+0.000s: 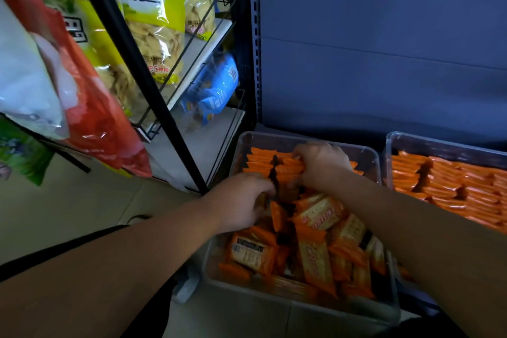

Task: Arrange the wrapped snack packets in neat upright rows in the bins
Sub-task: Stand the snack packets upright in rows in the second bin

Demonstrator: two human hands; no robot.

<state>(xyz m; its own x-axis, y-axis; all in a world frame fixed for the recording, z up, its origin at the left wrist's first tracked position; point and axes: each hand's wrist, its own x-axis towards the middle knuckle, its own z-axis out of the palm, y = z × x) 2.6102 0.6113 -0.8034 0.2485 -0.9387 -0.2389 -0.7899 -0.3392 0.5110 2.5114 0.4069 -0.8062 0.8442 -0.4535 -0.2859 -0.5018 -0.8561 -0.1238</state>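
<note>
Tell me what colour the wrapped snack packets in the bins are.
The snack packets are orange; head view shows it best.

Dim, bluish light, the back panel (pixel 384 49) beyond the hands (pixel 318 164) murky. Up left of the hands, hanging bags (pixel 82 85) catch white glare and smear into blur, stretched by the wide lens at the edge.

head cam | wide-angle | fwd+down | close over bin (pixel 270 140)
</note>
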